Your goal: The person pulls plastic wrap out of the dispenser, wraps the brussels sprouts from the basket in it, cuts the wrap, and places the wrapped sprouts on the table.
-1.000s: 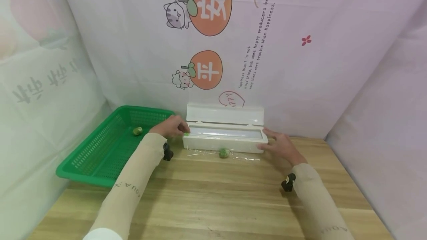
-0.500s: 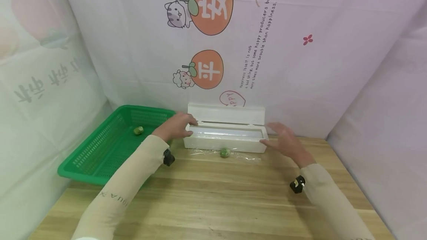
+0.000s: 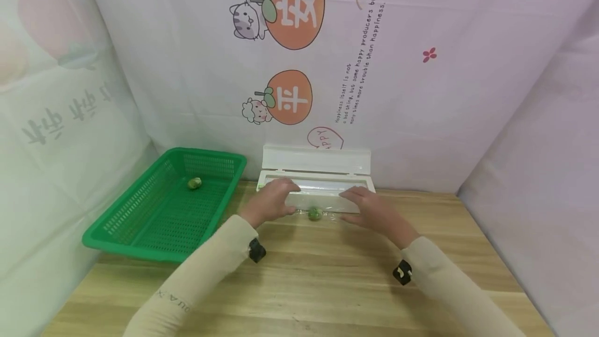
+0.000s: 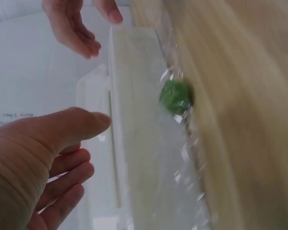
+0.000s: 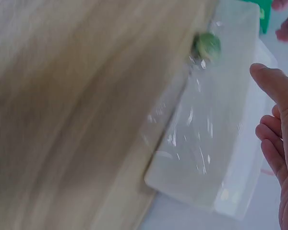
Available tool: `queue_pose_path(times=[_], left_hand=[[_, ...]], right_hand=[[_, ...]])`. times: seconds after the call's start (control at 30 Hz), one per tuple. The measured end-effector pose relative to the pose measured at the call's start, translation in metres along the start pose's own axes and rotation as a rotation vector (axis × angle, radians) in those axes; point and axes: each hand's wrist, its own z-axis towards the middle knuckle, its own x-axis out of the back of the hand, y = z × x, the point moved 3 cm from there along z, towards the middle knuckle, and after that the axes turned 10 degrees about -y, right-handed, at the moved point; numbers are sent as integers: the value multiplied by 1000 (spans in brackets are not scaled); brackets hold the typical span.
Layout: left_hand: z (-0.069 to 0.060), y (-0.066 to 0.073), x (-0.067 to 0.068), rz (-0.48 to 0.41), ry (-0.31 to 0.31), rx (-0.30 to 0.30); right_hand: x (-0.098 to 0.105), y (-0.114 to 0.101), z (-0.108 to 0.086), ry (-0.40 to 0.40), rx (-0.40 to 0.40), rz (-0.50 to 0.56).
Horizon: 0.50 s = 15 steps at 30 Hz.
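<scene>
A white cling film dispenser (image 3: 323, 201) stands against the back wall with its lid (image 3: 315, 160) raised. Clear film (image 5: 197, 129) hangs down its front onto the table. At the foot of the dispenser, a small round green vegetable like a Brussels sprout (image 3: 315, 214) lies at the film; whether it is on or under the film is hard to tell. My left hand (image 3: 271, 202) hovers at the left half of the dispenser, fingers loosely bent and holding nothing. Opposite it, my right hand (image 3: 376, 215) is held over the right half, thumb and fingers apart.
A green plastic basket (image 3: 135, 251) stands on the left of the wooden table (image 3: 318, 285). Inside it lies another small green vegetable (image 3: 194, 183). Printed white cloth (image 3: 402, 92) forms walls at the back and both sides.
From the dispenser's two ends, both hands have moved inward and toward its front. The left fingers have left the green piece at the dispenser's left end. Dispenser, sprout and basket stay put.
</scene>
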Motion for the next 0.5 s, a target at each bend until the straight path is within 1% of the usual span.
queue_pose_path(times=[0.1,0.27,0.37,0.5], left_hand=[[3,2,-21,-45,23,-16],[11,4,-53,-57,50,-37],[18,5,-67,-53,71,-36],[26,8,-78,-53,91,-35]], right_hand=[[-9,-9,5,-24,12,43],[-23,-18,13,-93,-18,92],[-31,-22,18,-98,-10,104],[-45,-25,24,-78,27,127]])
